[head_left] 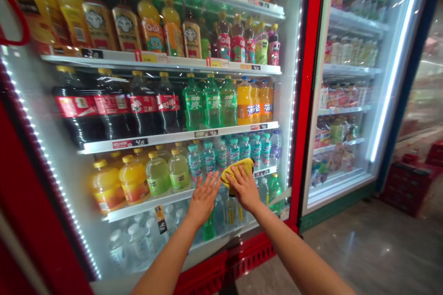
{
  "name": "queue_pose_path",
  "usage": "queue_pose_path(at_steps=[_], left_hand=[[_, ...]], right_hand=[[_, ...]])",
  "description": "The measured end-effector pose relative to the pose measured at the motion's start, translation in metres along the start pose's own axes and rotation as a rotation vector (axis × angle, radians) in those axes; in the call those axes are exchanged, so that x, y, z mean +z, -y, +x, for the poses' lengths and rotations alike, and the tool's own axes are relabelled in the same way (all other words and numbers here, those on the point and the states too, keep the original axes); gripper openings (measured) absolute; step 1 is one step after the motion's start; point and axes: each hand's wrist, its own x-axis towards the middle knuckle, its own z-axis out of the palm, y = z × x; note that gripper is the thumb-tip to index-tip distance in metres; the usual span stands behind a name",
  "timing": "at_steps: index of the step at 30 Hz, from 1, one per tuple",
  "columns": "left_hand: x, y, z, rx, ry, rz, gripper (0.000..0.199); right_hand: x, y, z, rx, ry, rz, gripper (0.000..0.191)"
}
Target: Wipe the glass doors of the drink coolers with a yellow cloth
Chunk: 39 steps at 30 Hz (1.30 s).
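Observation:
My left hand (204, 198) is open, its fingers spread flat at the glass door of a lit drinks cooler. Just to its right, my right hand (245, 189) presses a yellow cloth (226, 174) with a dark edge against the glass. The fingers lie over the cloth and cover part of it. Behind the glass, by the hands, stand small teal-capped bottles (208, 159) on a white shelf. Bottles of pale green drink (180, 173) are left of my left hand. Both forearms reach up from the bottom of the view.
Cola bottles (168, 103) and green soda bottles (212, 101) fill the shelf above. A red frame (309, 87) borders the cooler's right side. Another lit cooler (346, 71) stands to the right, with red boxes (403, 184) beyond it on the grey floor (367, 249).

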Motion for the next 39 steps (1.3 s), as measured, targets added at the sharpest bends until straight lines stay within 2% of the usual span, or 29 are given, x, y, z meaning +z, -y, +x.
queue_pose_path(at_steps=[2,4,6,8,11,15,17,19,22,24,26,29,32,36,39], left_hand=[[0.001,-0.003,0.002,-0.009,-0.004,-0.001,0.092],[0.001,-0.006,0.004,-0.029,-0.011,0.004,0.093],[0.001,-0.009,0.005,-0.044,-0.022,0.009,0.094],[0.002,-0.011,0.007,-0.036,-0.033,0.014,0.094],[0.004,-0.015,0.014,0.010,-0.040,0.023,0.091],[0.006,-0.022,0.027,0.025,-0.011,0.035,0.087],[0.008,-0.027,0.031,0.024,0.009,0.036,0.087],[0.012,-0.032,0.034,0.030,0.018,0.033,0.087],[0.019,-0.038,0.037,0.055,0.004,0.029,0.089],[0.024,-0.041,0.041,0.082,-0.005,0.026,0.091],[0.026,-0.044,0.047,0.099,-0.011,0.022,0.093],[0.028,-0.049,0.059,0.107,-0.021,0.013,0.095],[0.032,-0.058,0.069,0.122,-0.025,0.012,0.095],[0.043,-0.070,0.076,0.140,-0.021,0.015,0.092],[0.050,-0.078,0.085,0.159,-0.011,0.008,0.092]], right_hand=[[-0.013,-0.018,0.014,0.001,-0.026,0.025,0.076],[-0.017,-0.036,0.015,0.117,-0.122,0.045,0.078],[-0.010,-0.046,0.003,0.275,-0.229,0.055,0.080],[0.003,-0.044,-0.016,0.375,-0.274,0.056,0.082],[0.016,-0.037,-0.034,0.323,-0.204,0.042,0.086],[0.006,-0.056,-0.026,0.187,-0.117,0.033,0.085],[0.001,-0.073,-0.023,0.230,-0.160,0.044,0.084],[0.004,-0.083,-0.030,0.337,-0.235,0.063,0.084],[0.017,-0.078,-0.049,0.449,-0.275,0.105,0.084],[0.023,-0.071,-0.055,0.403,-0.241,0.137,0.085],[0.023,-0.072,-0.051,0.291,-0.192,0.161,0.085],[0.011,-0.094,-0.038,0.179,-0.149,0.183,0.085],[0.005,-0.118,-0.040,0.255,-0.199,0.181,0.086],[0.012,-0.124,-0.062,0.422,-0.285,0.088,0.085],[0.008,-0.130,-0.062,0.358,-0.284,0.067,0.080]])
